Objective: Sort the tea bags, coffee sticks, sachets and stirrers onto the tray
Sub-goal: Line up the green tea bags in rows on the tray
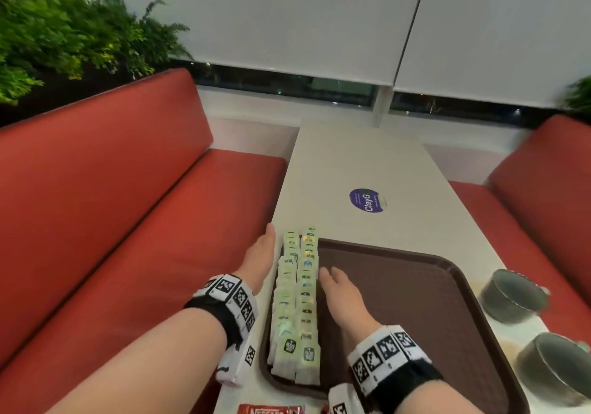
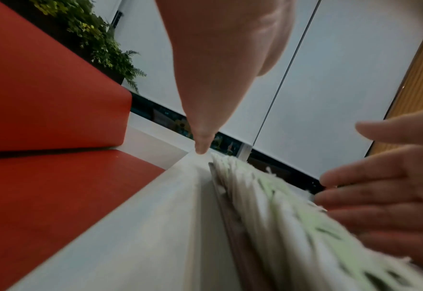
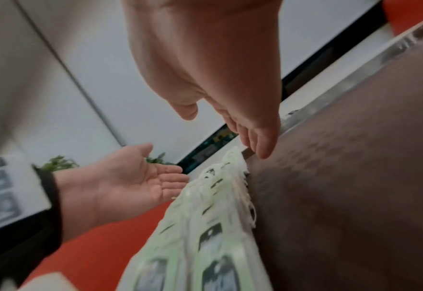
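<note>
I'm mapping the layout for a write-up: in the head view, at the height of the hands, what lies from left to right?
Red padded bench seat → left hand → two rows of pale green tea bags → right hand → bare floor of the brown plastic tray → dark grey-green round bowl.

Red coffee sticks (image 1: 271,409) cut off at bottom edge, tea bags (image 2: 292,216) motion-blurred
</note>
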Motion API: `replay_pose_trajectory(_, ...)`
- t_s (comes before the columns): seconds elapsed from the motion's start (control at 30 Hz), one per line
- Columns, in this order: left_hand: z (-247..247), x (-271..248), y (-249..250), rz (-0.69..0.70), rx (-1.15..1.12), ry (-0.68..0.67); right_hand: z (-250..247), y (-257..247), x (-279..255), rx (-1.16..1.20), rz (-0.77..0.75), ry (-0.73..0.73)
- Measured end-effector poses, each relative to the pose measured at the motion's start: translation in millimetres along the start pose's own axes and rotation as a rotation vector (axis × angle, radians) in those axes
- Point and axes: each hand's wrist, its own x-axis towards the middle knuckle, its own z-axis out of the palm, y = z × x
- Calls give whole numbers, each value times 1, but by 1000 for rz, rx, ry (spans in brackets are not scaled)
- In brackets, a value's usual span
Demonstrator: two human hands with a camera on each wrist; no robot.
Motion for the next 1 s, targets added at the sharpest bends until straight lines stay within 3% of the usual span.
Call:
replay_pose_trajectory(0.37, 22, 33, 4, 31, -98, -33, 1, -16, 66, 501, 184, 10)
replay_pose_trajectory(0.53, 26, 38, 3, 15, -87, -118, 4, -19, 63, 664, 120, -94)
replay_pose_trajectory(0.7, 26, 26, 10, -30, -109, -189, 5, -15, 65, 675, 136, -134)
replay_pose_trajectory(0.87, 22, 28, 15, 66, -4, -112, -1, -19, 67, 647, 167, -106)
replay_pose_trajectory(1.0, 20, 36, 18, 19, -81, -138, -2, -22, 76, 662, 162, -68)
